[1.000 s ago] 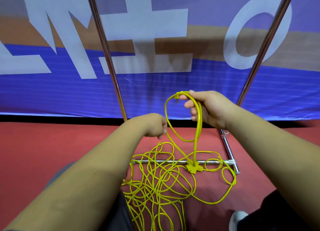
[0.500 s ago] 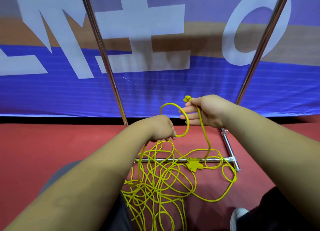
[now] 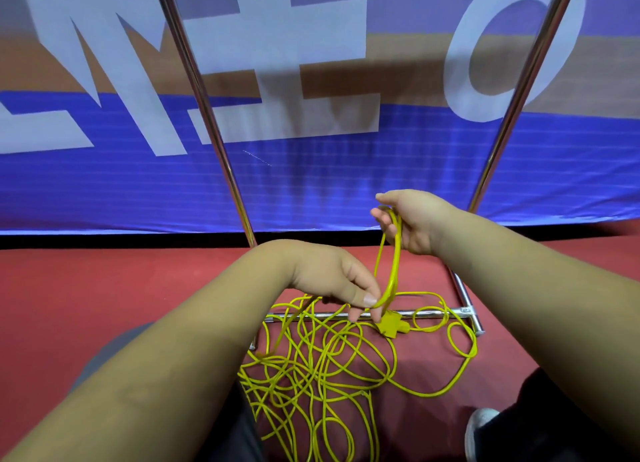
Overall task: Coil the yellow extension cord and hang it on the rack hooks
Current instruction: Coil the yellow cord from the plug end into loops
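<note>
The yellow extension cord (image 3: 325, 364) lies in a loose tangle on the red floor, its socket end (image 3: 393, 325) resting by the rack's bottom bar. My right hand (image 3: 412, 219) holds the top of a small loop of cord at chest height. My left hand (image 3: 336, 281) pinches the cord at the bottom of that loop, just above the tangle. The chrome rack (image 3: 207, 115) rises in front of me as two slanted poles; no hooks are in view.
The rack's base bar (image 3: 433, 312) and side foot (image 3: 465, 299) lie on the red floor under the cord. A blue banner wall (image 3: 311, 171) stands right behind the rack. My knees and a white shoe (image 3: 479, 427) frame the bottom edge.
My left hand moved right and down along the cord to the bottom of the loop. The loop in my right hand has narrowed and now hangs straight down.
</note>
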`<state>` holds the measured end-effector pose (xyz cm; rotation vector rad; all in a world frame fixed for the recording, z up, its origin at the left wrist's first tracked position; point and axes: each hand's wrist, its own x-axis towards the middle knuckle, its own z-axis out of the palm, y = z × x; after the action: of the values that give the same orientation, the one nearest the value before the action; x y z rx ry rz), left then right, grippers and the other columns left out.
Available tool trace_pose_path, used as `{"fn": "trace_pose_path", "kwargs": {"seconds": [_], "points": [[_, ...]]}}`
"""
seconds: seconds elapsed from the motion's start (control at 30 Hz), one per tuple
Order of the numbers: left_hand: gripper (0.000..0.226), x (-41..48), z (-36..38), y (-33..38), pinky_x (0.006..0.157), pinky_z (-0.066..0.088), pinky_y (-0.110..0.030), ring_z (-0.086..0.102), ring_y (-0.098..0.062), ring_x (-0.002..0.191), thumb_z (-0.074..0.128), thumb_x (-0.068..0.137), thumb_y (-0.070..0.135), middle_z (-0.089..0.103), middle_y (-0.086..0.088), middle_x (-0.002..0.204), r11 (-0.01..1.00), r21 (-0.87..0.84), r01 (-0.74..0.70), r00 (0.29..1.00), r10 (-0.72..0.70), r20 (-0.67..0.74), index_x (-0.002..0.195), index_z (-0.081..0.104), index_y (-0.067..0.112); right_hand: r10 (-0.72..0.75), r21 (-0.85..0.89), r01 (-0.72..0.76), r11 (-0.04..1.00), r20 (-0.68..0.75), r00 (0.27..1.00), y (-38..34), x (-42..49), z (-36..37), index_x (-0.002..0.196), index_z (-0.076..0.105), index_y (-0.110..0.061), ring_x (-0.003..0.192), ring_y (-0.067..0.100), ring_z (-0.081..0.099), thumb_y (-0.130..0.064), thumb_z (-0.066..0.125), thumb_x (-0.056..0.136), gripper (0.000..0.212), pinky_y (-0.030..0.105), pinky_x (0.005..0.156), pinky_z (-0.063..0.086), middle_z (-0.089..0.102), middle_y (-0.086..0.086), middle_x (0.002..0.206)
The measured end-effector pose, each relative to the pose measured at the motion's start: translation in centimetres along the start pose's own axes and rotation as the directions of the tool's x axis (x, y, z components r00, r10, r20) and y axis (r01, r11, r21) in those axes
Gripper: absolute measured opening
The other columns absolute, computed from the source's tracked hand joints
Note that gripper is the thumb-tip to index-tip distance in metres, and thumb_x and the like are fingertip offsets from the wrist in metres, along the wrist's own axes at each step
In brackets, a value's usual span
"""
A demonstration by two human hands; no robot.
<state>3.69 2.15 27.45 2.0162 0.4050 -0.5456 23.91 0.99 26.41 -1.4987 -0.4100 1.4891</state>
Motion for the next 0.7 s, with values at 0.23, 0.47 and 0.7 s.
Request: {"fn": "trace_pose_path", "kwargs": {"seconds": [0.23,0.47,0.7], "points": [[0.023,1.1,0.7,-4.5,0.075,0.053,-0.028,0.067,-0.014,0.074,0.053,0.109,0.026,0.071,-0.003,0.087,0.953,-0.109,0.282,0.960,-0.280,0.029,0.115,0.067,0.010,-0.032,0.033,0.031,0.999,0.014,0.999,-2.2,-0.6,-1.3,0.096,0.061,-0.010,0.034,0.003,0.027,-0.015,0.048,0.103,0.016,0.017,0.029,0.016,0.045,-0.008,0.056],[0.019,1.0,1.4,-12.1,0.074,0.041,-0.029,0.056,-0.015,0.087,0.055,0.103,0.012,0.071,-0.003,0.101,0.805,0.101,0.585,0.807,-0.590,0.026,0.091,0.065,0.021,-0.211,0.054,0.206,0.977,0.128,0.969,-4.7,-2.7,-3.3,0.117,0.070,-0.014,0.040,0.005,0.017,-0.032,0.052,0.106,0.027,0.020,0.030,0.013,0.024,-0.009,0.061],[0.033,-0.4,2.9,-14.4,0.069,0.048,-0.023,0.058,-0.023,0.096,0.047,0.105,0.004,0.071,-0.008,0.124,0.639,0.234,0.733,0.642,-0.763,0.075,0.133,0.065,0.005,-0.295,0.001,0.298,0.955,0.148,0.944,-5.1,-3.2,-4.6,0.112,0.072,-0.011,0.043,0.009,0.021,-0.031,0.052,0.105,0.030,0.022,0.035,0.017,0.028,-0.005,0.063]]}}
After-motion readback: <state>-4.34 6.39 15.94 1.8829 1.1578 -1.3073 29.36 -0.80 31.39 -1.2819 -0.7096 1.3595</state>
